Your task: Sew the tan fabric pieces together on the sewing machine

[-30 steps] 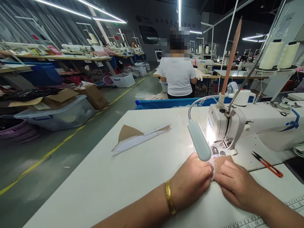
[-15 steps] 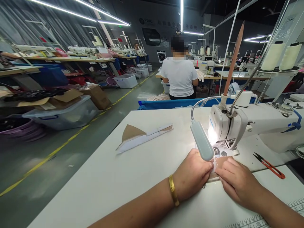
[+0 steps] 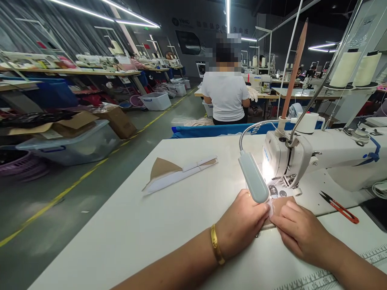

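My left hand (image 3: 242, 223) and my right hand (image 3: 299, 233) press down side by side on a small tan piece (image 3: 279, 203) with a white edge, lying flat on the white table (image 3: 169, 225) just in front of the needle of a white sewing machine (image 3: 320, 159). Fingertips of both hands pinch the piece at its near edge. The machine's grey lamp (image 3: 253, 182) hangs over my left hand and lights the needle area. Most of the piece is hidden under my hands and the lamp.
Red-handled thread snips (image 3: 340, 207) lie right of the machine's needle plate. A stack of tan and white cut pieces (image 3: 175, 173) lies at the table's middle left. Two thread cones (image 3: 356, 68) stand behind the machine. A person in a white shirt (image 3: 225, 96) sits ahead, back turned.
Both hands stay on the tan piece near the needle; my fingers have shifted slightly along its near edge. The view wobbled a little.
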Motion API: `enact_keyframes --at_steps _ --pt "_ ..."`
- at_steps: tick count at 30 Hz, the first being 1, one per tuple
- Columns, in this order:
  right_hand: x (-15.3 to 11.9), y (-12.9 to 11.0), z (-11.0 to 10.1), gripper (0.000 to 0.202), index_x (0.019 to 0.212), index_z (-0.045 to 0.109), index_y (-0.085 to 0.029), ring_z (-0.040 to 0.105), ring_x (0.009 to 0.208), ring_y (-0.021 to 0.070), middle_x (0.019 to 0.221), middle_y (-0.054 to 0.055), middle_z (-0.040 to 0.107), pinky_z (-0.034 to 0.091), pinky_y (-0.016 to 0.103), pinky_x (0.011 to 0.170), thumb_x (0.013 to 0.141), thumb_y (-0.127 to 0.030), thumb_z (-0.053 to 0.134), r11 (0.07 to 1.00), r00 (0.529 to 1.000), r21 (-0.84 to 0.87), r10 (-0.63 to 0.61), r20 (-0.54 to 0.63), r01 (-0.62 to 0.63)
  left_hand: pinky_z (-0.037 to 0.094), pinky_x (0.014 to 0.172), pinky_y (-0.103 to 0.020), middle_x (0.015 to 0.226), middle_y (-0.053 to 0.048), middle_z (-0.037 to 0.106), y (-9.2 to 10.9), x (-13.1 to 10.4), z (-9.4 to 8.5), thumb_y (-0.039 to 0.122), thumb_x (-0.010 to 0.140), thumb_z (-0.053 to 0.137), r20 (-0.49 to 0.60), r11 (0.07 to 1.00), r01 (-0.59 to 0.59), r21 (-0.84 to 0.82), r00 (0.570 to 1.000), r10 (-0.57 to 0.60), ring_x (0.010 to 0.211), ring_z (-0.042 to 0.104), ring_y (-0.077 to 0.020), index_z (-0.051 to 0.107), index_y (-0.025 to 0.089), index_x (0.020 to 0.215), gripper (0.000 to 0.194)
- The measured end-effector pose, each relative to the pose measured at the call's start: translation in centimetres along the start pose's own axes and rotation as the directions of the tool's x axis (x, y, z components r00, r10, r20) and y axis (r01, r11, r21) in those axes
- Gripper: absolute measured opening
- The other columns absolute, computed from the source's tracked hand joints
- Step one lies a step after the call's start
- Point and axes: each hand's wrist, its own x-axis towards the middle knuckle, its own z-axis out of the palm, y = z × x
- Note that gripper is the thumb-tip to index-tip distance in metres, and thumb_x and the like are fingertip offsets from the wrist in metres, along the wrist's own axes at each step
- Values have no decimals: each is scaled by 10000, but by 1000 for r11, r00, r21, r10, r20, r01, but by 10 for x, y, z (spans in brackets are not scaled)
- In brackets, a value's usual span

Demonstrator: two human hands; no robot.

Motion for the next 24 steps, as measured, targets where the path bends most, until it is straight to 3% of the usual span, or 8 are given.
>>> enact_keyframes --at_steps 4,8,13,24 --pt "-1 1 1 213 914 593 -190 411 773 209 835 40 531 370 323 661 947 -28 460 1000 1000 14 2 21 -2 536 784 -360 944 -66 708 1 0 -5 136 990 495 34 996 81 29 996 -82 878 672 -227 699 211 955 221" --pt "0 0 0 222 896 596 -188 405 761 206 827 40 534 361 324 645 953 -31 449 1000 1000 9 1 7 -1 512 737 -336 872 -52 705 2 -1 -3 96 991 472 49 998 64 21 997 -65 781 655 -193 707 199 892 275" --pt "2 -1 -1 231 881 588 -193 426 762 206 826 39 542 375 328 642 952 -25 445 1000 1000 14 4 15 -4 500 721 -316 882 -42 728 2 -2 3 60 953 525 23 1000 30 -3 999 -30 828 669 -189 653 187 768 258" --pt "3 -2 -1 221 949 585 -187 430 791 211 840 39 545 397 338 686 956 -15 446 1000 1000 26 15 6 -15 494 742 -316 864 -20 747 1 -3 8 -8 897 542 10 999 25 -39 1000 -25 811 669 -179 650 188 793 246"
